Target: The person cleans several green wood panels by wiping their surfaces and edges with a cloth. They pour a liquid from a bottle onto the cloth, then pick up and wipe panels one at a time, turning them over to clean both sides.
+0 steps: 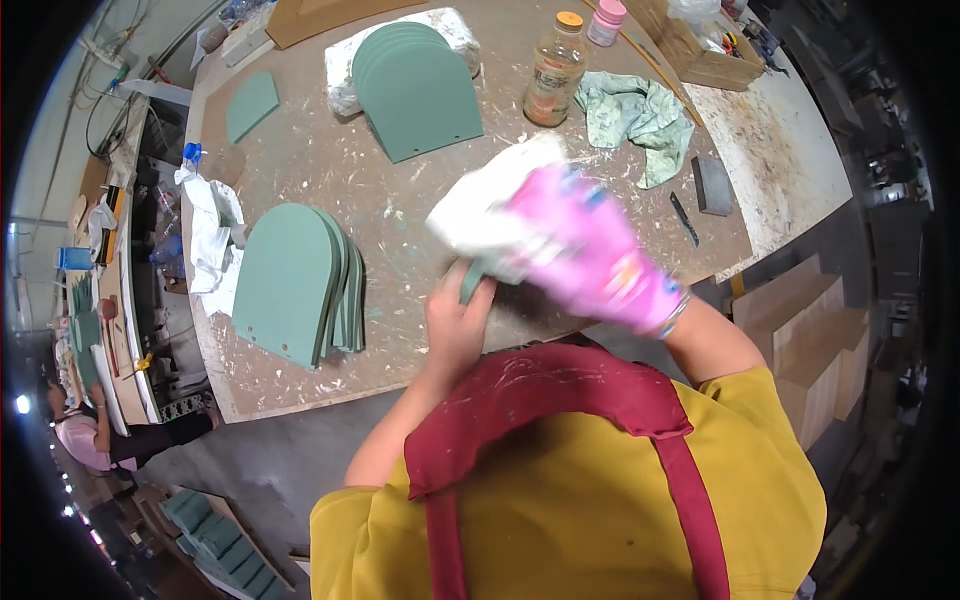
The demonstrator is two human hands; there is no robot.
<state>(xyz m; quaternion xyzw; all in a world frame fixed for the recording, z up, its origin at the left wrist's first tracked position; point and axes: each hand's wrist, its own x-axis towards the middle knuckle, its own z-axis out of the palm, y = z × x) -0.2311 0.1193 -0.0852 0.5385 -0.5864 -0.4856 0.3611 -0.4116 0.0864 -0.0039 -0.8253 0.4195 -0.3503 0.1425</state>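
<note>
My right hand (600, 250), in a pink patterned glove, is closed on a white cloth (480, 205); both are smeared by motion. Just below the cloth, my bare left hand (458, 312) grips the edge of a green panel (471, 284), most of which the cloth and glove hide. To the left, several green round-topped panels (285, 280) with small holes lean together in a stack. Farther away, more such panels (418, 95) lie fanned out on a white wrapped block (343, 90).
Everything sits on a paint-spattered table (300, 170). At the far right are a glass jar (555, 75) with an orange lid, a pink bottle (606, 22), a stained rag (640, 120), a dark block (712, 186) and a knife (684, 218). A co-worker (90, 435) is at the far left.
</note>
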